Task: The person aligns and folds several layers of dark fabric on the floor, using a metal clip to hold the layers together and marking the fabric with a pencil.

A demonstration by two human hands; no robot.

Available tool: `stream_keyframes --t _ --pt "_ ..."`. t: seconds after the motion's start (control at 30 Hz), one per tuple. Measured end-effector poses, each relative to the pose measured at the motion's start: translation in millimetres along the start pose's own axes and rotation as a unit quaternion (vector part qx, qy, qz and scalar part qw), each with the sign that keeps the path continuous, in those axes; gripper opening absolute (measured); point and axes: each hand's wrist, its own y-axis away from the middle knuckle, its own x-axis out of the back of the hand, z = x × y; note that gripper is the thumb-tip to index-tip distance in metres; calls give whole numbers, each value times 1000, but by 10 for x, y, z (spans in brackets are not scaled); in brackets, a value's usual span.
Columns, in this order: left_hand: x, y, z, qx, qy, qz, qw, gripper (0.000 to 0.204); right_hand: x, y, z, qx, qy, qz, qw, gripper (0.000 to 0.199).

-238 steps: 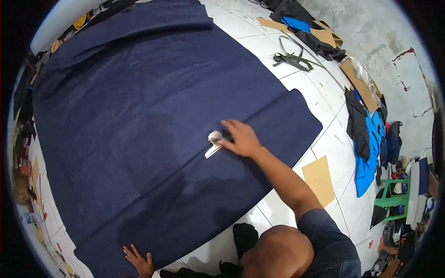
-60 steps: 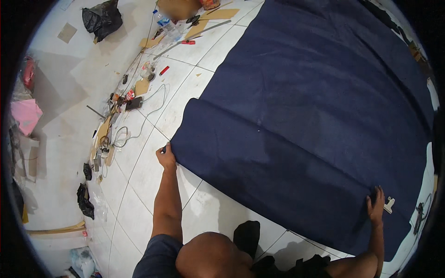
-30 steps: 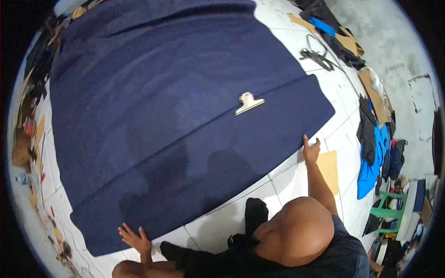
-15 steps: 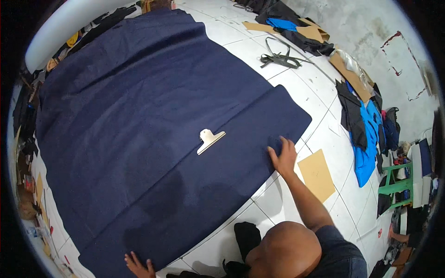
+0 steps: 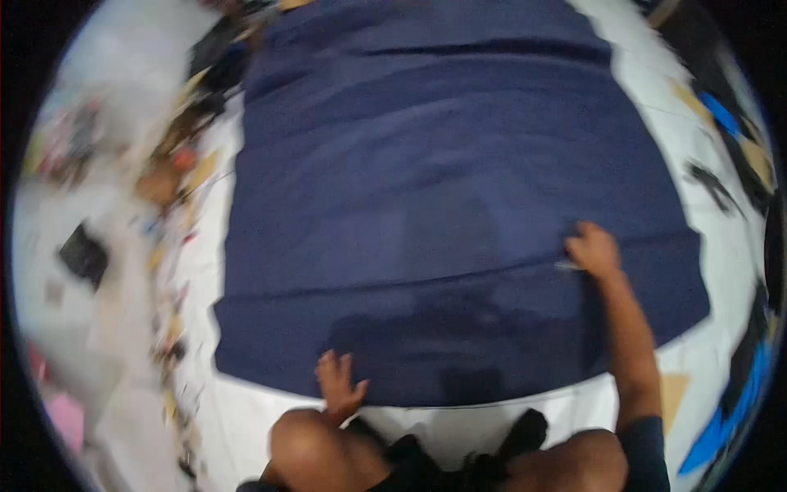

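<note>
Two hands work on one navy fabric sheet [image 5: 459,164] spread across the floor, one folded strip along its near side. The left hand [image 5: 339,387] lies at the near edge, fingers spread and touching the cloth. At the fold, right of centre, the right hand [image 5: 595,248] curls over one pale clip [image 5: 566,265]; blur hides whether it pinches. One tan cardboard piece [image 5: 673,398] lies near right.

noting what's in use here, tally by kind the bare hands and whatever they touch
Bare left hand and right hand: 2
Broad, dark navy-blue fabric sheet: 1
Pale, flat-edged metal clip, mostly covered: 1
Total: 4
</note>
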Motion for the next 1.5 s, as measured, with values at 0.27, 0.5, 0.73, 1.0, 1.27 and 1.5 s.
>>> stream_keyframes --t 0.27,0.5,0.73,1.0,1.27,1.5 --pt "-40 40 58 29 -6 -33 999 79 -448 -478 780 92 -218 257 937 39" --pt "97 139 -45 19 29 -4 999 73 -178 1005 1077 -7 -364 201 910 59" --pt "152 175 -585 23 73 215 974 38 526 3277 228 -387 -343 -249 819 79" --pt "-195 656 -2271 475 553 159 666 41 -762 3870 1192 -430 -637 147 622 41" --pt "-239 677 -2344 425 722 84 539 37 -675 3651 1128 -426 -572 123 690 34" --pt "-287 552 -2214 513 611 129 589 37 -743 3181 950 -351 -658 89 660 29"
